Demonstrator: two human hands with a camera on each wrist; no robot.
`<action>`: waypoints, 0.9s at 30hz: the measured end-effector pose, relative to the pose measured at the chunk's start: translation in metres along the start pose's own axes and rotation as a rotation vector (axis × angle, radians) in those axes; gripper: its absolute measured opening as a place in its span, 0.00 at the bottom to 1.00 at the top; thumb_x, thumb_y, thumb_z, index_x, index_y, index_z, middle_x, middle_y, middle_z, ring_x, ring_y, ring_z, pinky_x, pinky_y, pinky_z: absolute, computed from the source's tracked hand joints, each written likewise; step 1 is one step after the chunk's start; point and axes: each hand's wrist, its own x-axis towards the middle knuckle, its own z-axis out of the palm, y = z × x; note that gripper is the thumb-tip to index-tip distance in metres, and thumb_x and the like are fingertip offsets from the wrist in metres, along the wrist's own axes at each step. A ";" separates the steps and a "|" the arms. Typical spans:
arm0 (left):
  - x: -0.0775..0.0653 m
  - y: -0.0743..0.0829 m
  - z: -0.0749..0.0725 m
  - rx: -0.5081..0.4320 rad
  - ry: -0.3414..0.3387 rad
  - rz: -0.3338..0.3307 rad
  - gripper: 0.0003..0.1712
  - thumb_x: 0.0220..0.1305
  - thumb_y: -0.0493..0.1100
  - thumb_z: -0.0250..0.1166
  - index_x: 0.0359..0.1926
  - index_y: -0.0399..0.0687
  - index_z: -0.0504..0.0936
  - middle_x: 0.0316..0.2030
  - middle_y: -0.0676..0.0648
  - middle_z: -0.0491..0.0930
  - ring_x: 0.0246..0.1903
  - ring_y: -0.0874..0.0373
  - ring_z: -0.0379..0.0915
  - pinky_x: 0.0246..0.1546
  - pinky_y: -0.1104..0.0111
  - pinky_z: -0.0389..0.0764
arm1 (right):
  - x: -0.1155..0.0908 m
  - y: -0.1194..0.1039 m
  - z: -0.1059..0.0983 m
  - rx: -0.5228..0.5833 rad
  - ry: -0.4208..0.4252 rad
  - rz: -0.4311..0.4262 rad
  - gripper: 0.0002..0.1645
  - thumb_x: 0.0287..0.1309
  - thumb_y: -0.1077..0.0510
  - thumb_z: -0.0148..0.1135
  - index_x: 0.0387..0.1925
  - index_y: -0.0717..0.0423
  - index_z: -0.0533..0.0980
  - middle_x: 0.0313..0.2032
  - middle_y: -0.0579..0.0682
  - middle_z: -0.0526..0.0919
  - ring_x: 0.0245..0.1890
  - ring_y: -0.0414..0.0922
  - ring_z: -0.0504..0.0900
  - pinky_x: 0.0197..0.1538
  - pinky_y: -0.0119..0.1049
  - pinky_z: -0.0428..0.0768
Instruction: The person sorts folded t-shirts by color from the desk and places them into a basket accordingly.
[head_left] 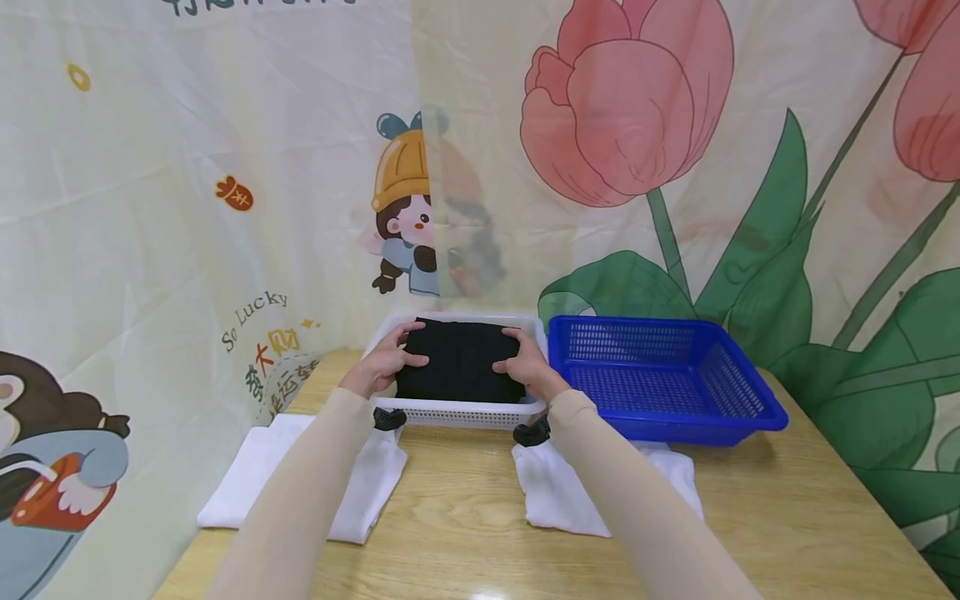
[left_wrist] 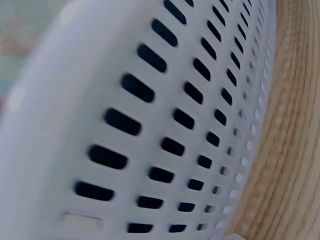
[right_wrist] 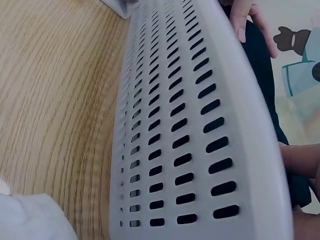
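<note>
Folded black cloth [head_left: 461, 362] lies in the white perforated basket [head_left: 457, 407] at the middle of the table. My left hand [head_left: 384, 360] holds its left side and my right hand [head_left: 527, 364] its right side, thumbs on top and fingers towards the far corners. In the right wrist view, the black cloth [right_wrist: 261, 55] shows beyond the rim of the white basket [right_wrist: 252, 130], with parts of both hands beside it. The left wrist view is filled by the wall of the white basket [left_wrist: 60, 130], dark cloth showing through its slots; the left hand is hidden there.
A blue perforated basket [head_left: 667, 429] stands right of the white one, with bare mesh inside. White folded cloth [head_left: 251, 475] lies at the left under my forearm, another white cloth [head_left: 562, 492] at the right. A printed curtain [head_left: 315, 167] hangs behind the wooden table [head_left: 457, 517].
</note>
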 end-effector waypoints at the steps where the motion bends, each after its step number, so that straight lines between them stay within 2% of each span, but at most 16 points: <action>1: -0.001 -0.001 0.000 0.008 0.000 0.003 0.48 0.66 0.24 0.68 0.82 0.53 0.61 0.81 0.37 0.46 0.72 0.38 0.58 0.72 0.44 0.69 | 0.001 0.001 0.001 -0.003 0.004 0.008 0.48 0.64 0.75 0.67 0.80 0.50 0.62 0.72 0.65 0.69 0.69 0.63 0.72 0.73 0.58 0.72; 5: -0.002 -0.006 0.000 0.040 0.003 0.008 0.48 0.64 0.22 0.68 0.81 0.49 0.61 0.79 0.34 0.49 0.72 0.36 0.59 0.72 0.44 0.68 | 0.004 0.007 0.007 -0.038 0.001 0.023 0.48 0.64 0.75 0.67 0.80 0.51 0.61 0.70 0.66 0.69 0.67 0.63 0.74 0.71 0.58 0.74; 11: -0.002 -0.013 0.000 0.245 0.045 -0.015 0.46 0.63 0.22 0.69 0.78 0.45 0.63 0.80 0.32 0.51 0.77 0.35 0.51 0.78 0.44 0.57 | 0.008 0.015 0.015 -0.119 0.027 0.048 0.48 0.62 0.75 0.67 0.80 0.54 0.63 0.73 0.66 0.67 0.70 0.63 0.71 0.73 0.58 0.72; 14: -0.002 -0.013 0.001 0.328 0.060 -0.021 0.44 0.64 0.24 0.70 0.77 0.45 0.64 0.78 0.32 0.57 0.76 0.37 0.56 0.79 0.45 0.57 | 0.008 0.015 0.016 -0.134 0.017 0.077 0.48 0.62 0.75 0.66 0.80 0.54 0.62 0.75 0.66 0.65 0.72 0.63 0.70 0.74 0.58 0.71; 17: -0.004 -0.009 0.003 0.388 0.060 -0.006 0.43 0.64 0.25 0.70 0.77 0.42 0.65 0.76 0.32 0.61 0.72 0.37 0.61 0.77 0.46 0.61 | 0.005 0.013 0.015 -0.161 -0.024 0.096 0.48 0.64 0.73 0.66 0.82 0.54 0.59 0.75 0.66 0.65 0.73 0.64 0.69 0.72 0.59 0.72; 21: -0.007 -0.003 0.005 0.515 0.074 0.024 0.41 0.64 0.26 0.70 0.76 0.40 0.67 0.75 0.30 0.63 0.71 0.37 0.62 0.76 0.47 0.63 | -0.003 0.004 0.008 -0.167 -0.116 0.118 0.49 0.68 0.68 0.65 0.84 0.54 0.54 0.78 0.65 0.62 0.75 0.65 0.65 0.73 0.62 0.70; 24: -0.010 0.005 0.007 0.664 0.117 0.072 0.38 0.63 0.28 0.72 0.73 0.40 0.71 0.73 0.29 0.66 0.72 0.35 0.62 0.76 0.46 0.62 | -0.012 -0.007 -0.003 -0.167 -0.195 0.113 0.48 0.71 0.64 0.65 0.84 0.55 0.52 0.80 0.65 0.57 0.78 0.65 0.60 0.76 0.63 0.64; 27: -0.016 0.016 0.010 0.757 0.148 0.141 0.34 0.64 0.32 0.72 0.70 0.38 0.74 0.71 0.28 0.70 0.73 0.34 0.62 0.75 0.45 0.64 | -0.022 -0.023 -0.021 -0.171 -0.259 0.080 0.48 0.72 0.60 0.65 0.84 0.56 0.51 0.82 0.65 0.51 0.80 0.65 0.54 0.78 0.64 0.59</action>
